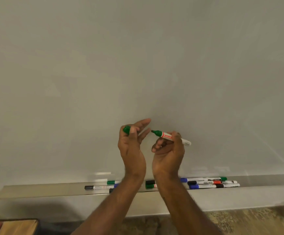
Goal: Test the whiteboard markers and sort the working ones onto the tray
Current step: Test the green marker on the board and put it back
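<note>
My right hand (169, 150) grips an uncapped green marker (166, 135) by the middle of its white barrel, with the green tip pointing left, just in front of the whiteboard (138, 65). Pinched between thumb and forefinger of my left hand (132, 141) is the green cap (126, 129); its other fingers are spread toward the marker's tip. Both hands are raised above the metal tray (44, 190) along the board's lower edge. On the tray lie several capped markers: a black-capped one (98, 187) at the left, green ones (150, 186) between my forearms, and a group of blue, black and red ones (212, 183) at the right.
The whiteboard surface shows no marks near my hands. A wooden-topped piece of furniture with a red object (10, 227) sits at the bottom left. Patterned floor (256, 219) shows below the board at the right.
</note>
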Tool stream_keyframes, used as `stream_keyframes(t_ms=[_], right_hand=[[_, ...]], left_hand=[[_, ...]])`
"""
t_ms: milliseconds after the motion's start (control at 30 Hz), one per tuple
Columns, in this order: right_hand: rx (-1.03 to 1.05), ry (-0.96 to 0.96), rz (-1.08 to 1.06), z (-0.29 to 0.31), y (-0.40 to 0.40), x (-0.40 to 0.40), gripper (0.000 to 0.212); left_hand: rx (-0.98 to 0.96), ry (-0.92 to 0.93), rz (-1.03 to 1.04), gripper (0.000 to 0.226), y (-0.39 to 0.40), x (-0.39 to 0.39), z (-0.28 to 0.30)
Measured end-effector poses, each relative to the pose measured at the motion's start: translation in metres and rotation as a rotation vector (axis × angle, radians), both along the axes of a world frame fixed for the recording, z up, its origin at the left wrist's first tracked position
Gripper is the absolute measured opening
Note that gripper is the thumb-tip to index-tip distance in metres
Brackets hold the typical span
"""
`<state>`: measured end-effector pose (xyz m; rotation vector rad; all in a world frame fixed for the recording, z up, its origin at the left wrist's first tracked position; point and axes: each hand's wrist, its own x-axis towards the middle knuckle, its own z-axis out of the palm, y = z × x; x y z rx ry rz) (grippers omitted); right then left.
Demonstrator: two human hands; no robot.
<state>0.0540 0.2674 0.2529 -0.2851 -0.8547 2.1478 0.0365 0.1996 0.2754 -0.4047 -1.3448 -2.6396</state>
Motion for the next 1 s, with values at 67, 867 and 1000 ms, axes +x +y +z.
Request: stream_keyframes(t_ms=[67,867,1000], right_hand=[[0.100,0.075,-0.016,0.017,0.010,0.002,0.017],[0.878,0.525,-0.460,0.286,0.052,-0.004,0.021],[1.068,0.541,-0.581,0.321,0.049,-0.007,0.018]], left_hand=[[-0.045,0.136,0.023,0.023,-0.008,-0.011,0.011],[-1.058,1.469,1.014,0.066,-0.018,-0.107,0.292],[-1.091,1.425,1.135,0.067,-0.021,-0.118,0.340]])
